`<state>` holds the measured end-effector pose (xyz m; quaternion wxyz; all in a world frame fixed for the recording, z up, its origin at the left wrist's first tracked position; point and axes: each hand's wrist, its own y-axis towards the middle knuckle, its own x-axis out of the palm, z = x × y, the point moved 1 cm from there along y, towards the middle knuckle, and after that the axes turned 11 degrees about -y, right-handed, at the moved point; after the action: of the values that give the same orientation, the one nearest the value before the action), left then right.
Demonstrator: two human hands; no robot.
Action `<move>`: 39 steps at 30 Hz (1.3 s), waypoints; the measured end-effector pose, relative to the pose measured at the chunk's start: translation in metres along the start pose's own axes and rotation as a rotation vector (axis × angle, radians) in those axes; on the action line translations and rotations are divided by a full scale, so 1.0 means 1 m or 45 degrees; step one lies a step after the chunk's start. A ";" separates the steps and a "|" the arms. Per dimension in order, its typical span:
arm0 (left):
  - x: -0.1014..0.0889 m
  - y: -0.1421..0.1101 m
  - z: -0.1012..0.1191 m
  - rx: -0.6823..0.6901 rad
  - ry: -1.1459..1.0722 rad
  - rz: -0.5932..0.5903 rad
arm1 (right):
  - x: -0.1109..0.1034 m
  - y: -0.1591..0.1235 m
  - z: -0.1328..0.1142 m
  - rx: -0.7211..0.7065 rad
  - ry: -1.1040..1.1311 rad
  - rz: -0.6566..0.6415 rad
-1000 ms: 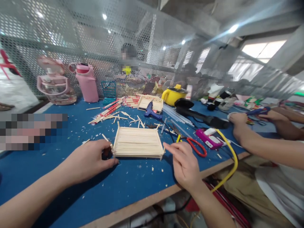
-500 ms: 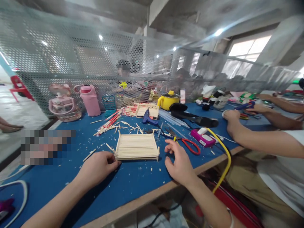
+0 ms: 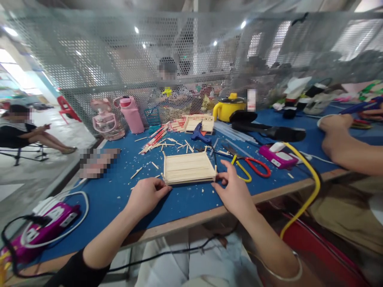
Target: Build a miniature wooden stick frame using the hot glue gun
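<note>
On the blue tabletop in front of me lies a shallow tray made of pale wooden sticks, with short posts standing up at its corners. My left hand pinches its near left corner between thumb and fingers. At the near right corner, my right hand has its thumb and a bent finger closed on the frame, while another finger sticks up. Just behind the tray rests a blue glue gun. Scissors with red and yellow handles lie beyond my right hand.
Loose sticks and a second stick frame lie farther back. A yellow pot, a pink bottle and a clear bottle stand by the mesh screen. Purple power strips flank me. A co-worker's arm is at right.
My right hand has moved in to the tray's near right corner, where it was apart before. The left hand stays at the left corner. The view has tilted down and turned left.
</note>
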<state>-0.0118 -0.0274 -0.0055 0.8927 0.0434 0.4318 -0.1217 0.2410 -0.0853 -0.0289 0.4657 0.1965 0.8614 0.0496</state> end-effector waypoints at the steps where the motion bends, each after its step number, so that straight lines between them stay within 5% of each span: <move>1: 0.001 -0.003 0.000 0.009 -0.004 0.011 | -0.001 0.001 -0.002 -0.015 -0.018 0.002; 10: 0.003 -0.024 -0.008 -0.155 0.089 0.167 | 0.003 0.020 -0.017 -0.166 -0.074 -0.137; 15: -0.009 -0.011 -0.013 -0.186 0.147 0.141 | 0.003 0.038 -0.027 -0.237 -0.070 -0.336; 20: -0.021 0.003 -0.025 -0.201 0.142 0.043 | -0.022 0.086 -0.028 -0.452 -0.435 -0.511; 26: -0.018 0.008 -0.038 -0.170 0.201 0.072 | -0.008 0.140 -0.027 -0.300 -0.767 -0.518; 31: -0.017 0.006 -0.039 -0.215 0.222 0.164 | 0.009 0.144 -0.021 -0.189 -0.835 -0.484; 39: -0.024 -0.006 -0.043 -0.320 0.210 0.140 | 0.006 0.160 -0.004 -0.042 -0.854 -0.366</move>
<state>-0.0605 -0.0214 -0.0132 0.8580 -0.0353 0.5122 -0.0138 0.2821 0.0647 0.0115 0.7277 0.0711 0.6786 -0.0695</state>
